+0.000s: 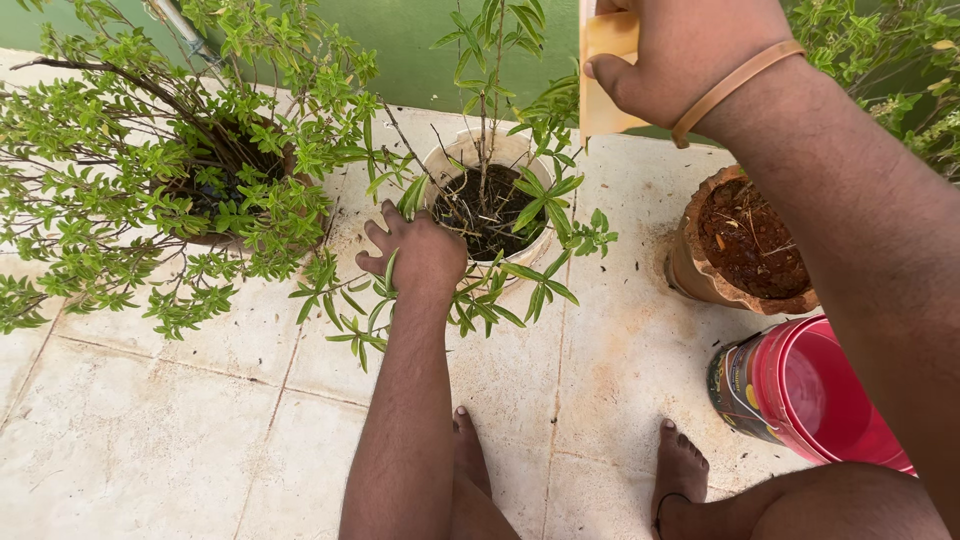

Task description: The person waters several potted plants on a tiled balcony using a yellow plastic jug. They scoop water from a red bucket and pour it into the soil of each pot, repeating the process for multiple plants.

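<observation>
1. The step in hand looks like tending the small cream pot (520, 150): the left hand (420, 250) rests on its rim at about 8 o'clock, fingers curled loosely against the edge and the thin stems, steadying it rather than clutching anything.
2. The right hand (680, 55) is raised at 1 o'clock from that pot, its grip closed around a flat yellow-orange object (605, 75). What that object is I cannot say for sure, since the top edge of the view cuts it off.
3. The cream pot stands on the tiled floor (150, 430) near the middle of the view, filled with dark soil and holding a thin, sparsely leaved plant (500, 120).
4. The next move, as I judge it, calls for bringing the held object down to the soil while the left hand keeps the stems parted; the drooping leafy shoots at 5 to 7 o'clock of the pot crowd that approach.
5. At 9 o'clock a bushy green plant (150, 170) in a dark pot spreads branches toward the left hand.
6. At 3 o'clock a terracotta pot (700, 270) holds only reddish soil and dry bits.
7. A red bucket (810, 390) lies on its side at 4 o'clock, just beside the person's bare feet (680, 465).
</observation>
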